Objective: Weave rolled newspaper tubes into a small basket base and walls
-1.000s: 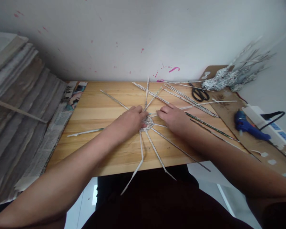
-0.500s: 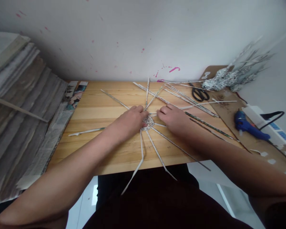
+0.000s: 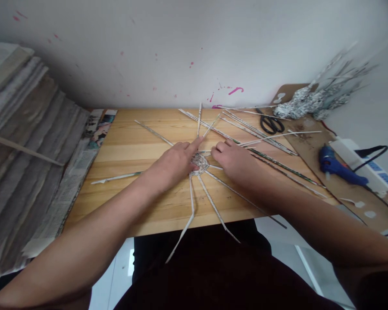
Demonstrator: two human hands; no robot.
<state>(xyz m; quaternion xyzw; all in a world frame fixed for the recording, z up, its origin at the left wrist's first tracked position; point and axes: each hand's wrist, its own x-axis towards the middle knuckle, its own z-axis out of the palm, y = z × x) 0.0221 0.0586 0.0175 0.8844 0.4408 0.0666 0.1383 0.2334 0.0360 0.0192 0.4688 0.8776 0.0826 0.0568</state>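
Note:
A small round weave of rolled newspaper (image 3: 200,163) lies flat, with several paper spokes radiating from it. My left hand (image 3: 176,163) grips its left side, thumb on the woven centre. The index finger of that hand stretches out to an upper spoke (image 3: 211,126). Just right of the weave, my right hand (image 3: 231,160) is closed with curled fingers on a thin rolled paper strip (image 3: 207,151) running from the weave. Its fingertips are partly hidden. Another long pale paper strip (image 3: 287,135) extends beyond this hand to the right.
Loose paper rolls (image 3: 258,133) lie behind my right hand, near black scissors (image 3: 271,124). A blue glue gun (image 3: 341,167) and a power strip (image 3: 365,161) sit at right. Stacked newspapers (image 3: 29,163) stand at left. Crumpled paper bundles (image 3: 297,103) occupy the back right corner.
My left index finger has straightened and reached up and right onto the upper spoke. My right hand stays almost in place, still closed beside the weave.

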